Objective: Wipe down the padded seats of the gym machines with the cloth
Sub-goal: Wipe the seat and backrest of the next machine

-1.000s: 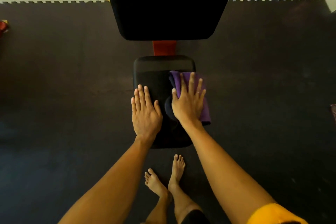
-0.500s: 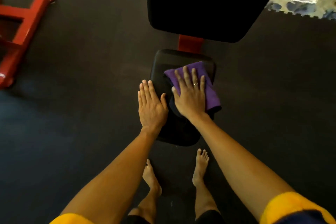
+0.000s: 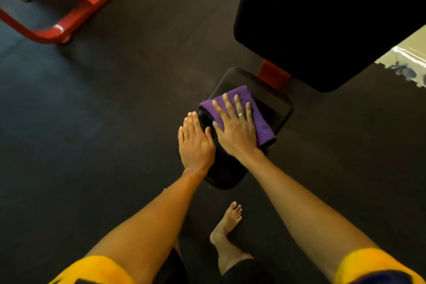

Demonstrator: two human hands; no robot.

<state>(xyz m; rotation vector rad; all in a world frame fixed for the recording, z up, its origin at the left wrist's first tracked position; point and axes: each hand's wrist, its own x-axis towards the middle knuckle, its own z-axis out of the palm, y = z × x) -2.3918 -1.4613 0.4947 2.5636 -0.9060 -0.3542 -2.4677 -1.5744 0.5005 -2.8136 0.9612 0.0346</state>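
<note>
A small black padded seat (image 3: 274, 108) sits low in the middle of the view, joined by a red bracket (image 3: 273, 75) to a large black back pad (image 3: 322, 23) above it. A folded purple cloth (image 3: 259, 120) lies on the seat. My right hand (image 3: 235, 124) presses flat on the cloth with straight, spread fingers. My left hand (image 3: 196, 143) rests flat on the seat's left edge, fingers straight and together, just beside the right hand.
A red metal machine frame (image 3: 76, 0) stands on the dark rubber floor mat (image 3: 103, 122) at the upper left. Pale tiled floor (image 3: 405, 57) shows past the mat's jagged edge at right. My bare foot (image 3: 227, 221) stands just below the seat.
My right hand has slid the purple cloth from the seat's right side toward its left and far part. The left hand stays flat on the seat. The view has swung left, showing more red frame.
</note>
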